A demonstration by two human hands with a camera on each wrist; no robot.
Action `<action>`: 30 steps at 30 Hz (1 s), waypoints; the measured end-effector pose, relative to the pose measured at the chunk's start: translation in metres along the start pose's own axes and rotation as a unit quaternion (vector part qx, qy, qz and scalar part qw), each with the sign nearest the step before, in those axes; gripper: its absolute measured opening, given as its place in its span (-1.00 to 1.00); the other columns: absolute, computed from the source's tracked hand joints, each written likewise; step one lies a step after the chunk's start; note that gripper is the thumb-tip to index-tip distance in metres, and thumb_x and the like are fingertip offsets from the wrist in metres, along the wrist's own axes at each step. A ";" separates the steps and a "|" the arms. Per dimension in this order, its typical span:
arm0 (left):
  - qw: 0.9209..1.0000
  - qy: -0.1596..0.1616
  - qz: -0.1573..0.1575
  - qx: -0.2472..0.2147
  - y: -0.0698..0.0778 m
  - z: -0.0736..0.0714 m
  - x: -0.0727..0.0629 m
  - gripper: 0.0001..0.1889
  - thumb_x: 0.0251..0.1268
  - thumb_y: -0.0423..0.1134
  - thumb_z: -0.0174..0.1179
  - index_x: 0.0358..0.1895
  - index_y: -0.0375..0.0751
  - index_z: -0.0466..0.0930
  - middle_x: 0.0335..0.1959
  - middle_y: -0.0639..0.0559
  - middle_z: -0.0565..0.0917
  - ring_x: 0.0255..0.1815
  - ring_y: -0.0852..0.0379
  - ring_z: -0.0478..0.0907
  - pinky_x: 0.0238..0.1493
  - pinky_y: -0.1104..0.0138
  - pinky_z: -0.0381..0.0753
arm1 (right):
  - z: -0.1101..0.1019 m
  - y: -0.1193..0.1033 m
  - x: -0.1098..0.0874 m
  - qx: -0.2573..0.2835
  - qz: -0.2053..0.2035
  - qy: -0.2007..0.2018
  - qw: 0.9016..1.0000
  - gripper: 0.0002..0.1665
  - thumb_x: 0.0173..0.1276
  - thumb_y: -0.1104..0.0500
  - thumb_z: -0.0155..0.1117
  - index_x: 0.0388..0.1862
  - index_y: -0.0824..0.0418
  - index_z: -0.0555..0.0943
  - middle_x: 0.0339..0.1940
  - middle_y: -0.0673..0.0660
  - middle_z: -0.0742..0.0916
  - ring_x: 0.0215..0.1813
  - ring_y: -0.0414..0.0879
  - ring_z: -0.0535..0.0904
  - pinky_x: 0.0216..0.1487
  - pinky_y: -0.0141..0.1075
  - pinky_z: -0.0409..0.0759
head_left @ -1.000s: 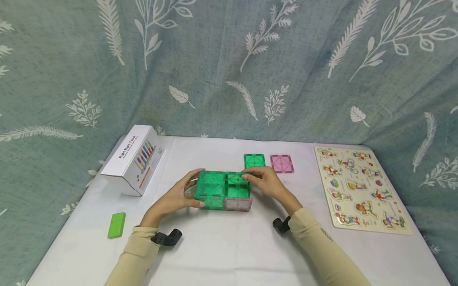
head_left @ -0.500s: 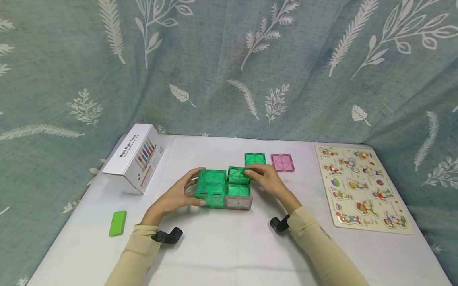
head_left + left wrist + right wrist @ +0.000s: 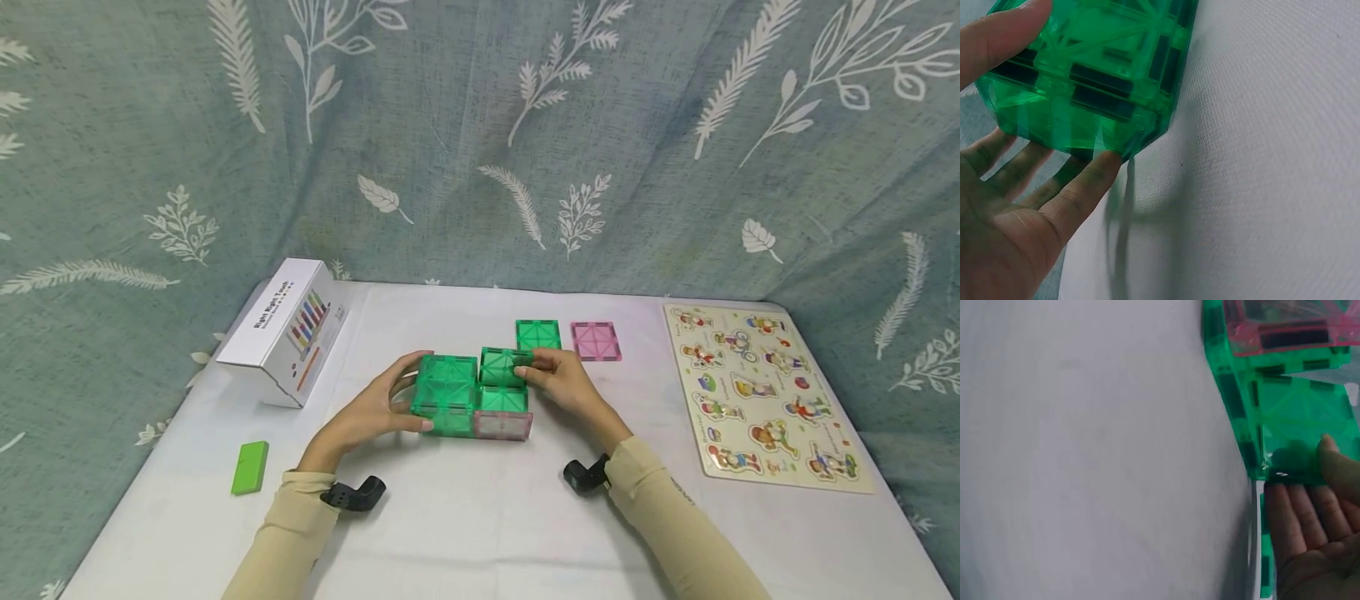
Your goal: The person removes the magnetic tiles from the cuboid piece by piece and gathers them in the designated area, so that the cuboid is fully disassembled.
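A block of clear green magnetic tiles stands mid-table, with a pink tile forming the front of its lower right part. My left hand grips the block's left side, thumb at the front and fingers behind; the left wrist view shows the thumb over the green wall. At the back right of the block, a single green tile stands tilted up. My right hand pinches this tile by its right edge. In the right wrist view, the thumb lies on the tile's face and the fingers behind it.
Behind the right hand lie a loose green tile and a pink tile. A picture puzzle board lies at the right. To the left are a white printed box and a light green block. A patterned curtain hangs behind.
The green tile in my right hand has swung up and back, parting slightly from the taller left section. My left hand keeps its grip and has hardly moved.
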State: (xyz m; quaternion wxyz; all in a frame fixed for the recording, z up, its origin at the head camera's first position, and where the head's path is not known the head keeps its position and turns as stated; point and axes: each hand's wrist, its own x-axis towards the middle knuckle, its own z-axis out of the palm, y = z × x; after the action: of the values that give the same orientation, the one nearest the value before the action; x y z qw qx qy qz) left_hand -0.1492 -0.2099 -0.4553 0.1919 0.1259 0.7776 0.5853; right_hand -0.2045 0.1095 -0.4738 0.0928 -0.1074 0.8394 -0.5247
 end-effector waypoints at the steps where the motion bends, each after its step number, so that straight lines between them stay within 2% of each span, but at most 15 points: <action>1: 1.000 0.000 0.000 0.001 0.000 0.000 0.001 0.10 -0.01 -0.28 0.56 0.57 0.28 0.05 0.64 -0.08 0.02 0.67 -0.30 -0.12 0.55 -0.17 0.22 | 0.000 0.001 0.000 0.001 0.001 0.001 1.000 -0.71 0.39 0.12 0.37 -0.03 0.29 0.68 -0.10 0.25 0.82 -0.15 -0.14 0.68 -0.18 -0.34 0.61; 3: 1.000 -0.001 0.001 0.001 0.001 0.001 0.002 0.10 -0.01 -0.28 0.56 0.57 0.28 0.05 0.64 -0.09 0.02 0.67 -0.31 -0.12 0.55 -0.18 0.21 | 0.001 0.003 0.000 0.006 0.003 0.003 1.000 -0.76 0.39 0.14 0.36 -0.10 0.30 0.68 -0.12 0.26 0.82 -0.18 -0.16 0.67 -0.24 -0.38 0.56; 8: 1.000 -0.001 0.003 0.004 0.000 0.001 0.002 0.10 -0.01 -0.27 0.56 0.57 0.25 0.05 0.64 -0.09 0.04 0.67 -0.32 -0.11 0.55 -0.18 0.21 | 0.004 0.006 0.001 0.014 0.002 0.021 1.000 -0.75 0.38 0.17 0.38 -0.09 0.32 0.68 -0.10 0.29 0.82 -0.11 -0.14 0.73 -0.21 -0.46 0.58; 15: 1.000 0.002 0.003 0.008 -0.003 0.000 0.002 0.10 -0.02 -0.28 0.56 0.57 0.25 0.05 0.63 -0.09 0.06 0.67 -0.32 -0.10 0.52 -0.17 0.26 | 0.007 0.007 0.003 0.027 0.004 0.026 0.999 -0.80 0.36 0.16 0.39 -0.22 0.31 0.67 -0.19 0.27 0.83 -0.28 -0.29 0.65 -0.28 -0.46 0.54; 18: 1.000 0.002 0.004 0.011 -0.003 0.000 0.002 0.10 -0.01 -0.27 0.56 0.57 0.25 0.05 0.63 -0.08 0.05 0.67 -0.33 -0.10 0.52 -0.17 0.26 | 0.008 0.006 0.003 0.035 0.011 0.037 0.999 -0.78 0.36 0.17 0.40 -0.16 0.32 0.69 -0.19 0.27 0.83 -0.27 -0.28 0.68 -0.25 -0.47 0.58; 24: 1.000 -0.004 0.007 0.017 -0.002 0.000 0.001 0.11 0.02 -0.27 0.54 0.59 0.20 0.01 0.65 -0.11 0.01 0.66 -0.37 -0.11 0.53 -0.21 0.22 | 0.012 0.007 0.005 0.077 0.023 0.042 0.996 -0.71 0.36 0.23 0.38 -0.04 0.41 0.68 -0.13 0.36 0.81 -0.18 -0.09 0.79 -0.20 -0.38 0.76; 30: 1.000 -0.005 0.012 0.018 -0.001 0.000 0.001 0.09 0.02 -0.27 0.54 0.58 0.24 0.03 0.64 -0.12 0.03 0.65 -0.37 -0.09 0.51 -0.21 0.26 | 0.016 0.007 0.004 0.100 0.049 0.065 0.992 -0.58 0.37 0.20 0.38 0.13 0.41 0.63 -0.09 0.34 0.79 -0.13 -0.09 0.77 -0.16 -0.34 0.78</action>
State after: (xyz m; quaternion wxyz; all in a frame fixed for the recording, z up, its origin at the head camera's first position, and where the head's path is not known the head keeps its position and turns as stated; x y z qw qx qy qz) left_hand -0.1503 -0.2094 -0.4569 0.1867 0.1414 0.7857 0.5726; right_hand -0.2049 0.0978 -0.4871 0.0741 -0.0224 0.7911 -0.6067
